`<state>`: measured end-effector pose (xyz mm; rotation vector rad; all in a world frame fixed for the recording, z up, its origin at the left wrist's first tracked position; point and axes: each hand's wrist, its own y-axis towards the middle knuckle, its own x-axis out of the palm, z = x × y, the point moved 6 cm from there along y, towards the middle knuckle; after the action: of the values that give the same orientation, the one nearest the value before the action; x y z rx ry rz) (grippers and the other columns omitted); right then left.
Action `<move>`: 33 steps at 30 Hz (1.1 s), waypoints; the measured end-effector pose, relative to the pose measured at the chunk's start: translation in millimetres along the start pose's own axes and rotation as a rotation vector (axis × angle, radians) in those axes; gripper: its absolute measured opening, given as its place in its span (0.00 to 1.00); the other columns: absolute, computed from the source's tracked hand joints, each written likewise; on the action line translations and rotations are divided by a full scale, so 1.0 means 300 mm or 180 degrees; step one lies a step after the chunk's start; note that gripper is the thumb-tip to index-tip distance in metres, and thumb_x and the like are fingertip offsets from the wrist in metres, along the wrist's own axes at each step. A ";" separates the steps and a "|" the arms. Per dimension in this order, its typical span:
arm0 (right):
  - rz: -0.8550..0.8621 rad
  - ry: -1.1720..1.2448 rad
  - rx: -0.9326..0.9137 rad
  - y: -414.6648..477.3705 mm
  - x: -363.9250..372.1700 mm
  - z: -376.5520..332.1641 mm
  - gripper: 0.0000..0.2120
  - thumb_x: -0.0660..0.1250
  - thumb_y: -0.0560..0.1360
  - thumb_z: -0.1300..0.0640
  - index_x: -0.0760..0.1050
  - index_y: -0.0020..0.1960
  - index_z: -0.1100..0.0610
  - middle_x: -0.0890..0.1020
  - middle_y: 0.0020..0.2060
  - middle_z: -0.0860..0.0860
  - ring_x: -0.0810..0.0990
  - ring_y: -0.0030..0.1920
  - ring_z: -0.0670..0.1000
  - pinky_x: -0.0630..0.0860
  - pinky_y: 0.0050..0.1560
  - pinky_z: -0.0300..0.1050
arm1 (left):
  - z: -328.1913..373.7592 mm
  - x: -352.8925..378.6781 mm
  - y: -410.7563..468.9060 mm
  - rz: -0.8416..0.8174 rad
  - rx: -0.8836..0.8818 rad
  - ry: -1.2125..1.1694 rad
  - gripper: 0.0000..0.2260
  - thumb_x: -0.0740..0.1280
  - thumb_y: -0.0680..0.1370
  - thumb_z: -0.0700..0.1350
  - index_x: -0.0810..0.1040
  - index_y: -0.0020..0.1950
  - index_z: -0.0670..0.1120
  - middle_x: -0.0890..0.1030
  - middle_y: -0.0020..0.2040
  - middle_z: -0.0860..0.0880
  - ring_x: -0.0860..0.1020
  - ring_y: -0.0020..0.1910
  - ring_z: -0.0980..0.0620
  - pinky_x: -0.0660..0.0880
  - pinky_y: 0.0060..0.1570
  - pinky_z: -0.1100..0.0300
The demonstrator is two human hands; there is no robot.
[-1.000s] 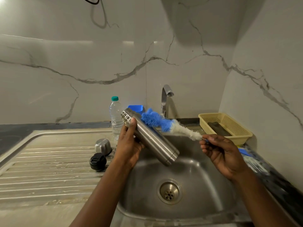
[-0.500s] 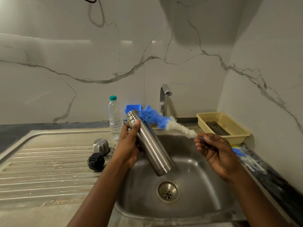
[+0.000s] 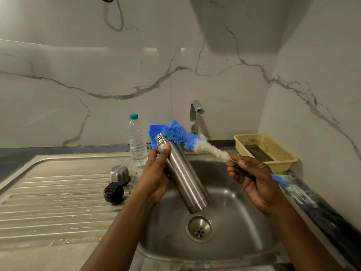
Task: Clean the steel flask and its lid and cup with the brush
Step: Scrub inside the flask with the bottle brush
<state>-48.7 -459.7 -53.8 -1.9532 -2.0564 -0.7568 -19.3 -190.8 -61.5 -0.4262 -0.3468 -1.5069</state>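
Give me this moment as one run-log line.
left hand: grips steel flask, tilted over sink | right hand: holds brush, bristles by flask mouth | lid, cup: on drainboard

Single head view; looks forward-down, close over sink (image 3: 244,222); wall behind.

Dim, soft glare on the wall (image 3: 164,49), edges bowed.

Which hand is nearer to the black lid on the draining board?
Left. The left hand, gripping the steel flask, is just right of the black lid; the right hand, holding the brush, is beyond the flask.
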 end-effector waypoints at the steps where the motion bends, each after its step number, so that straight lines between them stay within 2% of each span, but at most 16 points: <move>1: -0.0019 -0.0024 0.0016 0.001 0.009 0.002 0.10 0.68 0.73 0.63 0.87 0.50 0.62 0.87 0.45 0.62 0.88 0.44 0.54 0.85 0.44 0.43 | -0.002 0.003 -0.004 -0.0004 -0.0018 -0.0015 0.17 0.70 0.82 0.53 0.76 0.69 0.49 0.80 0.66 0.38 0.80 0.66 0.35 0.77 0.66 0.31; 5: -0.0098 -0.0095 0.0036 -0.006 -0.001 -0.012 0.13 0.74 0.66 0.58 0.88 0.49 0.61 0.87 0.44 0.61 0.88 0.43 0.53 0.85 0.43 0.42 | 0.000 -0.005 -0.004 -0.0021 -0.0078 -0.0141 0.17 0.70 0.82 0.54 0.77 0.68 0.51 0.80 0.66 0.38 0.81 0.65 0.36 0.79 0.63 0.33; 10: -0.0178 -0.0069 0.0061 -0.006 0.006 0.011 0.16 0.77 0.66 0.56 0.87 0.51 0.62 0.87 0.45 0.62 0.88 0.45 0.54 0.85 0.44 0.43 | 0.010 0.004 -0.015 -0.0046 -0.0058 0.0008 0.19 0.72 0.80 0.51 0.75 0.70 0.51 0.80 0.65 0.40 0.82 0.63 0.38 0.83 0.58 0.38; 14: -0.0141 -0.0039 -0.0001 0.000 0.028 0.007 0.11 0.73 0.69 0.59 0.88 0.49 0.61 0.87 0.45 0.62 0.88 0.44 0.54 0.85 0.44 0.43 | 0.003 0.012 -0.027 -0.0144 -0.0068 0.0154 0.22 0.75 0.76 0.50 0.78 0.68 0.48 0.82 0.64 0.39 0.82 0.62 0.37 0.84 0.56 0.41; 17: -0.0031 -0.0024 -0.0061 -0.001 -0.012 -0.018 0.10 0.68 0.73 0.63 0.88 0.48 0.62 0.87 0.43 0.61 0.88 0.42 0.53 0.85 0.42 0.42 | 0.006 -0.002 -0.016 -0.0050 -0.0038 0.0027 0.17 0.74 0.78 0.48 0.79 0.66 0.47 0.83 0.62 0.40 0.83 0.61 0.39 0.84 0.54 0.43; 20: -0.0022 -0.0044 -0.0022 -0.008 -0.025 -0.021 0.10 0.72 0.70 0.60 0.88 0.48 0.61 0.87 0.42 0.61 0.88 0.41 0.53 0.85 0.41 0.42 | 0.012 -0.030 0.000 0.0100 0.0008 -0.0075 0.13 0.73 0.80 0.46 0.81 0.64 0.47 0.83 0.60 0.40 0.82 0.61 0.39 0.81 0.60 0.40; 23: -0.0130 -0.0060 0.0061 -0.006 -0.002 0.008 0.13 0.74 0.66 0.58 0.87 0.49 0.62 0.87 0.44 0.62 0.88 0.43 0.54 0.85 0.43 0.43 | 0.002 -0.036 0.009 0.0086 -0.0006 0.0143 0.18 0.75 0.78 0.48 0.82 0.66 0.44 0.83 0.64 0.38 0.80 0.65 0.34 0.78 0.66 0.35; 26: -0.0180 -0.0082 0.0043 -0.001 0.019 0.016 0.12 0.73 0.69 0.59 0.87 0.50 0.62 0.87 0.45 0.62 0.88 0.44 0.54 0.85 0.44 0.43 | -0.012 -0.028 0.003 0.0045 -0.0084 0.0182 0.19 0.76 0.77 0.49 0.82 0.66 0.44 0.83 0.65 0.36 0.81 0.64 0.35 0.80 0.64 0.38; 30: -0.0012 0.0058 -0.0013 0.002 -0.034 -0.013 0.11 0.67 0.73 0.64 0.87 0.48 0.62 0.87 0.42 0.61 0.88 0.41 0.53 0.85 0.42 0.42 | 0.002 -0.045 0.014 0.0052 -0.0040 0.0127 0.17 0.74 0.79 0.47 0.82 0.66 0.45 0.84 0.61 0.39 0.81 0.61 0.37 0.80 0.63 0.39; 33: -0.0034 0.0038 0.0036 -0.003 -0.038 -0.005 0.10 0.71 0.70 0.61 0.87 0.49 0.63 0.87 0.43 0.61 0.88 0.41 0.53 0.85 0.42 0.42 | 0.020 -0.051 0.017 0.0082 0.0029 -0.0001 0.13 0.72 0.80 0.46 0.81 0.64 0.45 0.83 0.57 0.41 0.80 0.57 0.39 0.76 0.66 0.37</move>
<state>-48.6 -470.6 -58.2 -1.9286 -2.0613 -0.7558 -14.7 -174.3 -63.7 -0.4223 -0.3470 -1.4797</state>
